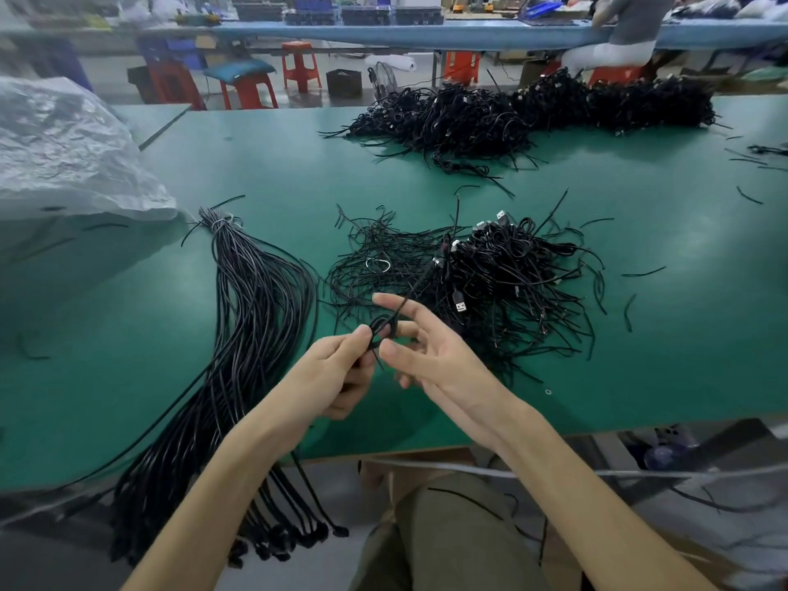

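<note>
Black cable sits looped in a small coil just above the green desk, near the loose pile. The left hand pinches the coil so it keeps its shape, while the right hand has its fingers straight and unclenched, apparently guiding the free length.

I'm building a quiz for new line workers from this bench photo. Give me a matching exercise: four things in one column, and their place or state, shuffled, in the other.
Things
1. cable loop
2. long cable bundle
3. plastic bag
4. far cable heap

Places or states
A. crumpled at the left side of the table
B. pinched by the left hand, against the right hand
C. along the far edge
D. tied near its far end, draped over the near edge

Pairs: 1-B, 2-D, 3-A, 4-C
</note>
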Available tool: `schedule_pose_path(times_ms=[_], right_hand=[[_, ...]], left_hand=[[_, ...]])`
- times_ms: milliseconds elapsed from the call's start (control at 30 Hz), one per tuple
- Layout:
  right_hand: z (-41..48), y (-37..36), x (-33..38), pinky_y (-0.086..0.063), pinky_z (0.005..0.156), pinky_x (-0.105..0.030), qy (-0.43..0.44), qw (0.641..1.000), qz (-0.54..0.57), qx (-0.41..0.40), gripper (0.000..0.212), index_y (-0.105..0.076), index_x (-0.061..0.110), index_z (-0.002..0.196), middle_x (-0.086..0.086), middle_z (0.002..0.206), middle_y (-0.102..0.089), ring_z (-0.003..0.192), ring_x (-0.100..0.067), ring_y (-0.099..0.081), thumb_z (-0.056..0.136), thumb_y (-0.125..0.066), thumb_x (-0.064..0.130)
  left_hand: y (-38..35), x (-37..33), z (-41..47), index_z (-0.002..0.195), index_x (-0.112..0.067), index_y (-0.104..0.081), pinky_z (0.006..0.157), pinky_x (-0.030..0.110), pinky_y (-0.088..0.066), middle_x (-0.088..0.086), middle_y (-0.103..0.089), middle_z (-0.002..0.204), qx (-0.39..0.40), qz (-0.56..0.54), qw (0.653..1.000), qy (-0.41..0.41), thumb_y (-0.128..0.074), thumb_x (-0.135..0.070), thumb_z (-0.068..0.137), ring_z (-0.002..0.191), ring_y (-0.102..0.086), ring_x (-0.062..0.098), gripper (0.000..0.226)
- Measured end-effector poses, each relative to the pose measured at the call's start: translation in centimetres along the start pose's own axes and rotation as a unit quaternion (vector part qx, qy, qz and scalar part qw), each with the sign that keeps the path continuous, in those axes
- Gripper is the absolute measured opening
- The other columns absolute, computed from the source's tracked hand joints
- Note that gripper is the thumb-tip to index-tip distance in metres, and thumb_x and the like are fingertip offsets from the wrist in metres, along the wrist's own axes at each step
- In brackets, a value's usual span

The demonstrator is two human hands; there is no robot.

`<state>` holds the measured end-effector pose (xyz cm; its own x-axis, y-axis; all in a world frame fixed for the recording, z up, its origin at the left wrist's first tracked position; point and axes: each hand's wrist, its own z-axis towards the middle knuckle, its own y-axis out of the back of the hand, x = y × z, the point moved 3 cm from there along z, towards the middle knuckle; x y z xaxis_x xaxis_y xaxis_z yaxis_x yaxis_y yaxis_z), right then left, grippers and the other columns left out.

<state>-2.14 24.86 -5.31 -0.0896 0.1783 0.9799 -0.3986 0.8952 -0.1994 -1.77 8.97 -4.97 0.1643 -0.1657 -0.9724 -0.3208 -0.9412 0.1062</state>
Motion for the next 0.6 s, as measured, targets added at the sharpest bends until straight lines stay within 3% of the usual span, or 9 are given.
schedule_pose_path(times_ms=[100,200,267,300,367,433,500,600], right_hand=[[-0.2,-0.6,0.0,-0.052,0.085,-0.026,0.014,0.999,-0.040,0.016,0.045,-0.067,0.028,0.126,0.003,0.106,-0.072,0.094,-0.012,-0.063,0.084,-0.083,0.021],[-0.5,-0.3,-0.1,-0.051,0.099,-0.033,0.032,0.988,-0.144,-0.033,0.037,-0.071,0.030,0.120,-0.001,0.118,-0.071,0.108,-0.022,-0.063,0.085,-0.082,0.024],[-0.6,-0.1,0.0,-0.050,0.098,-0.032,0.047,0.982,-0.171,-0.057,0.034,-0.073,0.028,0.117,-0.005,0.118,-0.069,0.107,-0.021,-0.062,0.085,-0.081,0.022],[-0.6,-0.1,0.0,-0.051,0.096,-0.033,0.057,0.980,-0.181,-0.066,0.032,-0.073,0.027,0.115,-0.006,0.116,-0.068,0.105,-0.020,-0.063,0.085,-0.081,0.019],[-0.6,-0.3,0.1,-0.053,0.092,-0.039,0.076,0.972,-0.204,-0.090,0.026,-0.073,0.029,0.106,-0.005,0.111,-0.066,0.100,-0.017,-0.064,0.084,-0.082,0.019],[-0.6,-0.4,0.1,-0.054,0.090,-0.043,0.088,0.963,-0.224,-0.119,0.021,-0.074,0.029,0.102,0.002,0.108,-0.064,0.100,-0.011,-0.064,0.083,-0.082,0.024],[-0.7,-0.5,0.1,-0.055,0.085,-0.039,0.106,0.955,-0.244,-0.135,0.020,-0.074,0.024,0.101,0.005,0.104,-0.065,0.101,-0.011,-0.064,0.082,-0.082,0.027],[-0.9,-0.6,0.3,-0.048,0.074,-0.021,0.139,0.937,-0.287,-0.142,0.012,-0.073,0.023,0.093,0.008,0.093,-0.068,0.092,-0.010,-0.064,0.084,-0.081,0.027]], left_hand=[[-0.3,-0.5,-0.5,0.071,-0.019,-0.043,0.041,0.019,-0.017,-0.003,-0.023,0.058,0.037,0.032,0.999,-0.001,-0.039,-0.042,0.109,0.045,-0.016,0.012,0.044],[-0.2,-0.6,-0.6,0.088,-0.010,-0.057,0.040,0.018,-0.018,-0.006,-0.023,0.062,0.035,0.036,0.999,0.006,-0.037,-0.042,0.109,0.047,-0.017,0.010,0.044],[-0.2,-0.4,-0.7,0.109,-0.007,-0.065,0.040,0.018,-0.018,-0.007,-0.026,0.062,0.026,0.032,0.999,0.013,-0.035,-0.043,0.109,0.047,-0.019,0.009,0.047],[-0.4,-0.3,-0.6,0.117,-0.014,-0.068,0.040,0.018,-0.018,-0.009,-0.027,0.061,0.020,0.027,0.999,0.012,-0.035,-0.044,0.109,0.047,-0.019,0.009,0.046],[-0.9,-0.4,-0.6,0.098,-0.035,-0.077,0.039,0.017,-0.017,-0.010,-0.027,0.059,-0.001,0.013,1.000,0.003,-0.034,-0.044,0.109,0.045,-0.020,0.007,0.045],[-1.3,-0.3,-0.5,0.069,-0.027,-0.067,0.038,0.018,-0.017,-0.008,-0.027,0.057,-0.038,0.002,0.999,-0.010,-0.035,-0.041,0.109,0.044,-0.019,0.008,0.053],[-1.5,-0.2,-0.5,0.064,-0.022,-0.049,0.038,0.019,-0.017,-0.006,-0.027,0.056,-0.078,-0.009,0.997,-0.024,-0.037,-0.035,0.109,0.043,-0.019,0.009,0.049],[-1.7,0.0,-0.5,0.061,-0.023,-0.040,0.037,0.019,-0.018,-0.008,-0.028,0.052,-0.119,-0.014,0.992,-0.048,-0.036,-0.027,0.109,0.042,-0.019,0.009,0.049]])
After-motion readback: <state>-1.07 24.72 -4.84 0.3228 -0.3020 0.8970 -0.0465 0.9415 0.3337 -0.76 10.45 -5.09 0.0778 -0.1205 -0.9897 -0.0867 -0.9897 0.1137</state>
